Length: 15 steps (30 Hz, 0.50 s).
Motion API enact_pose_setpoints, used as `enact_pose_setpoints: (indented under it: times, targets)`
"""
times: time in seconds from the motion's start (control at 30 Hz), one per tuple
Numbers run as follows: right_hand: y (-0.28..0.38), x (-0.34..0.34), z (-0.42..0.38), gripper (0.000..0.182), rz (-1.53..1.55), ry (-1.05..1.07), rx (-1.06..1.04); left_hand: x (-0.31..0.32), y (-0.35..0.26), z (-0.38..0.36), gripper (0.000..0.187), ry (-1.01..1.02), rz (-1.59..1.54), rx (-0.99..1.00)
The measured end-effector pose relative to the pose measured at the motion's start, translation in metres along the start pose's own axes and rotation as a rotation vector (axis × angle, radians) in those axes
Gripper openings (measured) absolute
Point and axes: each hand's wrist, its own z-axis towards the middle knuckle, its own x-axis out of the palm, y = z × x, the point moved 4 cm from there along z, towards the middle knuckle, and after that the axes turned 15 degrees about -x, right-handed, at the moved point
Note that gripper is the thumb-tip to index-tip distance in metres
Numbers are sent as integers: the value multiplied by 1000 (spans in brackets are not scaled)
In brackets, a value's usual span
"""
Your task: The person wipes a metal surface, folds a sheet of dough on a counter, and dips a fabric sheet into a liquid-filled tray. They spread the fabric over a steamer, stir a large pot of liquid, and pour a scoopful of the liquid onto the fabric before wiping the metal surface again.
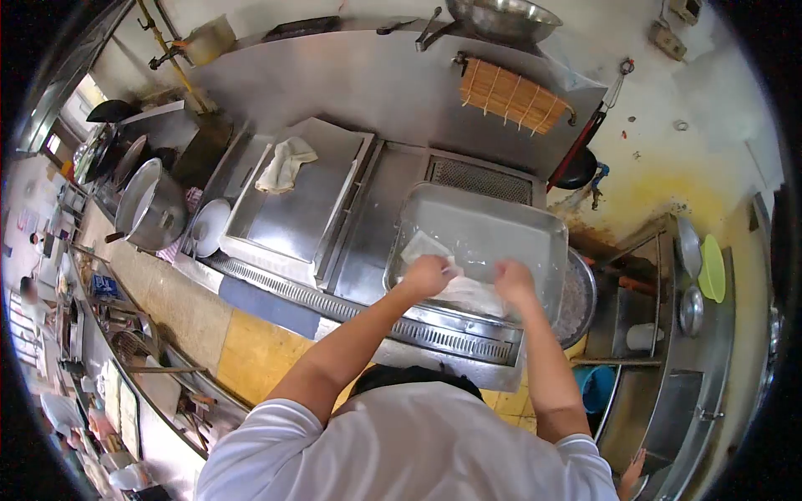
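A large rectangular metal tray (510, 230) lies in front of me on the steel counter, wet inside. Soft, thin white sheets (472, 294) lie in its near part, and a folded white piece (424, 246) rests at its left side. My left hand (428, 275) is closed over the tray, with a bit of white sheet at its fingertips. On the tray's right side, my right hand (514, 281) has its fingers drawn together close to the white sheets. It is slightly blurred, and what it pinches is hidden.
A steel lid (305, 200) with a crumpled cloth (286, 164) stands left of the tray. Further left are a white plate (212, 227) and a large pot (150, 207). A round basin (578, 301) sits under the tray's right edge. Another person's hand (633, 468) shows at lower right.
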Motion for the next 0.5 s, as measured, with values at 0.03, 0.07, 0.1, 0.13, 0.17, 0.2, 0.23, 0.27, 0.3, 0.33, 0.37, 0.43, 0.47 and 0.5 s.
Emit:
enact_pose_setpoints:
  times: [0.03, 0.07, 0.1, 0.13, 0.17, 0.2, 0.23, 0.27, 0.3, 0.33, 0.37, 0.43, 0.47, 0.5]
  targets:
    - [16, -6, 8, 22, 284, -172, -136, -18, -24, -4, 33, -6, -131, 10]
    - [27, -13, 13, 22, 569, -346, -265, -40, -55, -14, 28, -39, -377, 48]
    - [40, -19, 19, 22, 708, -336, -315, -64, -79, -22, 22, -77, -623, 89]
    - [55, -29, 23, 23, 847, -324, -363, -83, -92, -30, 21, -184, -589, 128]
    - [65, -37, 22, 25, 984, -312, -415, -101, -102, -36, 19, -294, -554, 169]
    - [68, -39, 18, 24, 918, -253, -332, -116, -107, -39, 17, -409, -518, 211]
    - [69, -38, 10, 24, 852, -193, -248, -128, -106, -39, 15, -455, -538, 243]
    - [69, -33, 3, 24, 786, -132, -165, -141, -100, -40, 13, -502, -558, 274]
    - [60, -29, -3, 24, 647, -212, -205, -152, -93, -42, 12, -550, -577, 305]
    - [41, -20, -9, 24, 509, -292, -244, -160, -81, -44, 11, -577, -627, 242]
    - [21, -12, -14, 24, 370, -372, -278, -169, -70, -46, 11, -602, -676, 180]
    - [-35, 6, -18, 27, 377, -192, -76, -177, -49, -49, 10, -614, -694, 28]
    - [-50, 11, -20, 29, 378, -102, 23, -175, -38, -50, 10, -602, -661, -64]
    - [-50, 8, -20, 29, 374, -97, 16, -170, -30, -51, 10, -590, -627, -155]
